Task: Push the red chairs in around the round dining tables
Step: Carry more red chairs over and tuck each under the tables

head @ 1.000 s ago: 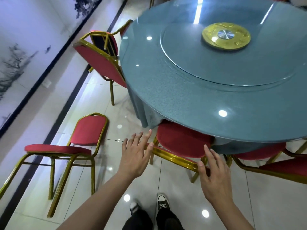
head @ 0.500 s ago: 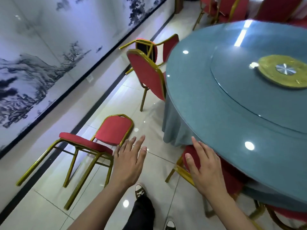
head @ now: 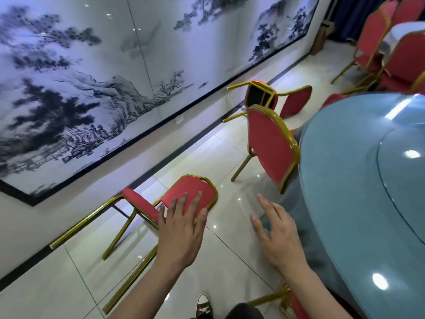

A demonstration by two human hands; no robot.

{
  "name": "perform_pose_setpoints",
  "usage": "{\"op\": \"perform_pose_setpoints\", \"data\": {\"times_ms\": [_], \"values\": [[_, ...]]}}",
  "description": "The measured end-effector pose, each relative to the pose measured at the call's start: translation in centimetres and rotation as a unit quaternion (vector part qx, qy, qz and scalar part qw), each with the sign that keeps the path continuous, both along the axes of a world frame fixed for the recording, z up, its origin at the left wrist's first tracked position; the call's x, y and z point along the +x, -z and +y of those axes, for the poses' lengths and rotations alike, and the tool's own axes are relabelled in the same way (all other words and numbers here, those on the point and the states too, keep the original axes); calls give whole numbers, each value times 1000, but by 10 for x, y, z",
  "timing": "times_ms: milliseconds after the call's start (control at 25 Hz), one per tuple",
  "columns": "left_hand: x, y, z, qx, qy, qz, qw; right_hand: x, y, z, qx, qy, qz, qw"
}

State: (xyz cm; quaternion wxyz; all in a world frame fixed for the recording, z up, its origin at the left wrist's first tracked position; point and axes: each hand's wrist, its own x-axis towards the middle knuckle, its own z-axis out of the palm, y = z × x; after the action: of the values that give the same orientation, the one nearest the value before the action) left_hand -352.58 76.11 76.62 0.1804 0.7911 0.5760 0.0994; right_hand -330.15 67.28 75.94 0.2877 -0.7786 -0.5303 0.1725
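While both hands hang in the air with nothing in them, the step in hand looks like the approach to the next chair, not a push. The left hand (head: 181,229) is held flat with its fingers (head: 195,203) straight and slightly spread, seen over the backrest of the stray red chair (head: 190,192); whether it touches the gold frame I cannot tell. The right hand (head: 278,236) is also loose and spread, holding nothing, between that chair and the round table (head: 358,180).

The stray red chair stands well apart from the table, out toward the wall mural (head: 92,88), its seat facing away from the table. A second red chair (head: 271,146) stands beside the table's rim with its back tilted. A third (head: 264,95) lies tipped over beyond it, further from the table, near the wall. At the bottom edge, a red seat and gold legs (head: 292,302) show just under the table's near side.

Next, I judge, the left hand must take the top rail of the stray chair, turn it to face the table and slide it in.

Against the earlier frames, the view has swung left away from the table: the gold centre disc has gone out of sight, the mural fills far more of the picture, and both hands have come off the chair under the table and moved toward the stray one
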Motion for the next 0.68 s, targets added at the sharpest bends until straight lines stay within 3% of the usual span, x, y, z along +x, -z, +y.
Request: {"op": "perform_pose_setpoints", "data": {"times_ms": [320, 680], "values": [[2, 5, 79, -6, -77, -1, 997, 18, -6, 127, -25, -95, 2, 995], [63, 18, 193, 1, -203, 17, 979, 78, 18, 313, -33, -229, -4, 973]]}}
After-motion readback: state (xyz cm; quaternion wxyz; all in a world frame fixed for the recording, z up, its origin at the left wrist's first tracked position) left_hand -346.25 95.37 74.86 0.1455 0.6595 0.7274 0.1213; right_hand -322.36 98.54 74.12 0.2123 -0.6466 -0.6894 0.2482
